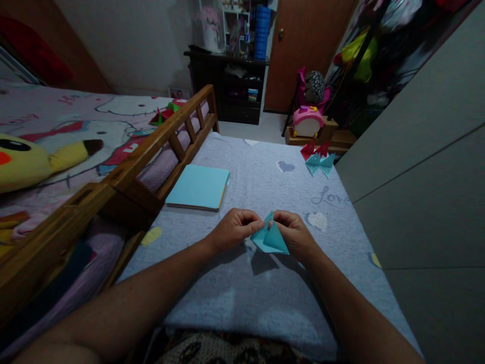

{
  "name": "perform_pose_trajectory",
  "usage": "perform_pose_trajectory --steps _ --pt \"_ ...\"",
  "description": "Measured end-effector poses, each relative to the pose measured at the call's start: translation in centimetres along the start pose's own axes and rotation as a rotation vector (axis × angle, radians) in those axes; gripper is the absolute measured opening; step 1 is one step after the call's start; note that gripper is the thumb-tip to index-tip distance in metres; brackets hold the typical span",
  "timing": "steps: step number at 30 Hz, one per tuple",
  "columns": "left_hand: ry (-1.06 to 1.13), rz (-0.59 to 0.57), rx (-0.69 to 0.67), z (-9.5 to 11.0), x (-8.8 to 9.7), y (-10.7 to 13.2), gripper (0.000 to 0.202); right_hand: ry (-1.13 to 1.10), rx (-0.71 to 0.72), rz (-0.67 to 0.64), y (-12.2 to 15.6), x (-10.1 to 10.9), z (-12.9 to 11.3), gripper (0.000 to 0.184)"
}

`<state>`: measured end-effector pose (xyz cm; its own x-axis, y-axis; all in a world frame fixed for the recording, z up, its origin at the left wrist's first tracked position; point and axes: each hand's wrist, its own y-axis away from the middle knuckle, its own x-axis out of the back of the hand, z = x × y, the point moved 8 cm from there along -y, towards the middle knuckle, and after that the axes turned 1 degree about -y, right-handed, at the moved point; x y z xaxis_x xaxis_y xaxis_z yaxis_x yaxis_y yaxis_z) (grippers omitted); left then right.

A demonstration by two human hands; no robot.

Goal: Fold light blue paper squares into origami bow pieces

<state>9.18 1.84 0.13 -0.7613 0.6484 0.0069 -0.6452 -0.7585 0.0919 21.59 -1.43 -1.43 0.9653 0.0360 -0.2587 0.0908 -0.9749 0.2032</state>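
Observation:
Between my two hands is a light-blue sheet of origami paper, partly folded, with pointed flaps standing up. My left hand pinches its left edge between thumb and fingers. On the other side my right hand grips the paper's right side, its thumb against an upright flap. The paper is held just above the bed, casting a shadow on the sheet. To the left of it lies a stack of square paper, light blue on top.
Folded blue origami and red origami sit at the bed's far right corner. A wooden rail runs along the left, with a yellow plush toy beyond it. A pale cabinet stands on the right.

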Motion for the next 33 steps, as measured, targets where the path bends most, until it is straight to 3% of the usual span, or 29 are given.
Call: perform_pose_trajectory --steps 10,25,33 --pt "-0.031 0.026 -0.031 0.2 0.0 0.2 0.038 0.049 0.061 -0.062 -0.1 -0.2 -0.2 0.023" --pt "-0.136 -0.011 -0.08 0.3 0.0 0.1 0.037 0.118 0.079 -0.029 0.1 -0.4 -0.8 0.032" --pt "-0.134 -0.044 -0.093 0.6 -0.4 0.3 0.037 0.092 0.118 -0.002 0.3 -0.4 -1.4 0.025"
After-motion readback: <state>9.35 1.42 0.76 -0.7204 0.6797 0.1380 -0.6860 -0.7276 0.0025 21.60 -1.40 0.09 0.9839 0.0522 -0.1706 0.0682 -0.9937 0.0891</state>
